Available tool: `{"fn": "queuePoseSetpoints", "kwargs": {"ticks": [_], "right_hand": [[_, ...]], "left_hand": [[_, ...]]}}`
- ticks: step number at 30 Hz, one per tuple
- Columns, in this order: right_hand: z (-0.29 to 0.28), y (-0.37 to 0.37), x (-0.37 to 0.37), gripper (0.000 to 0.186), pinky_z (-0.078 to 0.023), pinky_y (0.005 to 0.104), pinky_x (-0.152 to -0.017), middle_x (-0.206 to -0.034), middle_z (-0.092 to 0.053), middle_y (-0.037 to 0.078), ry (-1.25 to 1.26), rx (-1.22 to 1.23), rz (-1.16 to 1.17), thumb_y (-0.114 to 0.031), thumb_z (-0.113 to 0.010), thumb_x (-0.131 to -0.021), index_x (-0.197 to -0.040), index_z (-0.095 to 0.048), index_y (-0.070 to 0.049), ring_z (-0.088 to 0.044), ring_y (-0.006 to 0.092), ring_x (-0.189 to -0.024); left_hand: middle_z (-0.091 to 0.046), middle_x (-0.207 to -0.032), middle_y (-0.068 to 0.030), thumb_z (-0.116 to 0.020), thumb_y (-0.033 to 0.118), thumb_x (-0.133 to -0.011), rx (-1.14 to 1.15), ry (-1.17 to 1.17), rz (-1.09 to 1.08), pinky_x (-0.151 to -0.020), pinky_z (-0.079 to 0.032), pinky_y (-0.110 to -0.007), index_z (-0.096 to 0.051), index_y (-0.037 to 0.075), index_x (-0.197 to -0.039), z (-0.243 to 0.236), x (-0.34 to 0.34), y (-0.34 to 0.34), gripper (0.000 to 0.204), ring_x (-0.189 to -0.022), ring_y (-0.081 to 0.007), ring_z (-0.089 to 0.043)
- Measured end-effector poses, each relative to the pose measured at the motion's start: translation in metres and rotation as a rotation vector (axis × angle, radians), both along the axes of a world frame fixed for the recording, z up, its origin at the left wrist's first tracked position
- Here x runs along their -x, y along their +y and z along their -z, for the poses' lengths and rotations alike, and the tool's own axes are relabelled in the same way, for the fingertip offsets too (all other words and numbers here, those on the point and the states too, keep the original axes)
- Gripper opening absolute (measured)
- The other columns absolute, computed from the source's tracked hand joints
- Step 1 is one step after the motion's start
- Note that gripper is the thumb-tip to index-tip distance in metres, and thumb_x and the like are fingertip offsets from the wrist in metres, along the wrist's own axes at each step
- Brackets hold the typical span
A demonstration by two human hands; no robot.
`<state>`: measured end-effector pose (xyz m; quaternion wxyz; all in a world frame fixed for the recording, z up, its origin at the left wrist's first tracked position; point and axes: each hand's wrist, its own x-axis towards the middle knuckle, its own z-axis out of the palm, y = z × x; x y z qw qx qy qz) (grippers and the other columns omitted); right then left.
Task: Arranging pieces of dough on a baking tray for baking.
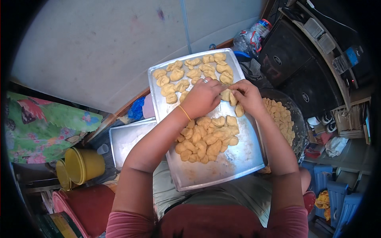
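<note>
A metal tray (248,156) rests tilted across my lap. Rows of twisted dough pieces (176,74) cover its far half, and a heap of loose dough pieces (208,139) lies nearer to me. Between the two groups, my left hand (203,97) and my right hand (249,97) meet over a piece of dough (225,95), both with fingers closed on it. My left fingers partly hide that piece. Close under my right hand, another dough piece (239,110) lies on the tray.
Right of the tray stands a round dark pan (298,115) with many small dough pieces. A smaller metal tray (119,137) holding white powder sits to the left, near yellow buckets (89,164). Black speakers (285,51) and a plastic bottle (248,41) are at the far right.
</note>
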<state>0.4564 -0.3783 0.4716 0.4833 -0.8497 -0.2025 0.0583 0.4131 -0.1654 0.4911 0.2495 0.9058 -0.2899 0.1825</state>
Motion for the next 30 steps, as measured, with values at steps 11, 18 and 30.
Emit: {"fn": "queuePoseSetpoints", "kwargs": {"ticks": [11,18,30], "right_hand": [[-0.019,-0.010,0.037,0.032,-0.047,0.0359,-0.085,-0.102,-0.061,0.011,-0.367,0.304,-0.122,-0.010,-0.077,-0.072,-0.101,-0.064,-0.002,-0.060,0.0292,-0.095],[-0.030,-0.020,0.047,0.025,-0.046,0.0372,-0.082,-0.101,-0.056,0.012,-0.151,0.236,-0.050,-0.004,-0.074,-0.073,-0.096,-0.064,-0.004,-0.058,0.0291,-0.098],[-0.024,0.096,0.055,0.029,-0.048,0.0363,-0.080,-0.095,-0.059,0.012,-0.231,0.042,-0.251,-0.007,-0.079,-0.070,-0.091,-0.061,-0.003,-0.060,0.0315,-0.092]], "left_hand": [[-0.063,-0.097,-0.0102,-0.060,0.014,-0.083,-0.106,-0.096,-0.020,-0.084,-0.044,-0.036,-0.067,0.006,-0.096,0.005,-0.011,-0.008,0.017,-0.095,-0.0271,-0.059],[-0.062,-0.096,-0.0143,-0.066,0.015,-0.084,0.059,0.513,-0.320,-0.083,-0.047,-0.040,-0.065,0.003,-0.100,-0.022,0.109,0.065,0.020,-0.093,-0.0347,-0.058],[-0.064,-0.089,-0.0143,-0.067,0.009,-0.083,0.510,0.502,-0.528,-0.073,-0.050,-0.035,-0.065,0.001,-0.101,0.000,0.124,0.078,0.020,-0.082,-0.0311,-0.062]]}}
